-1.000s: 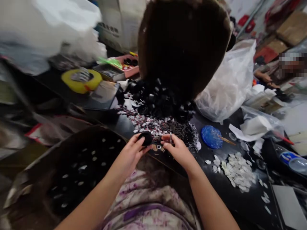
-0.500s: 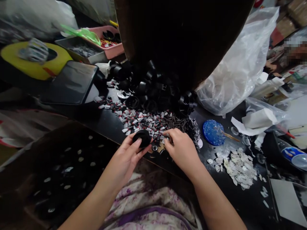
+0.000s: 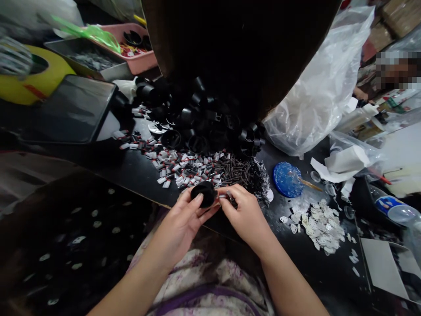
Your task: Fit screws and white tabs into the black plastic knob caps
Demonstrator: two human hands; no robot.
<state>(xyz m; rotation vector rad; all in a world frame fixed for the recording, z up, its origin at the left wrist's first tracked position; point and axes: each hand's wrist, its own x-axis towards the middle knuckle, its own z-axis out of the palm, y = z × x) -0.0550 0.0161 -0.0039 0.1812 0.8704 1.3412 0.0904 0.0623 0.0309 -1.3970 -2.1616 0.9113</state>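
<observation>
Black plastic cap sits at the near edge of the bench, the left hand with its grip closed around it. Beside it the right hand pinches a small dark piece. Just beyond them lies a screw pile; bare bench opens rightward.

Left hand holds black cap; right hand perhaps pinches screw.

Piece in right hand too small to tell — yellow roll cropped.
</observation>
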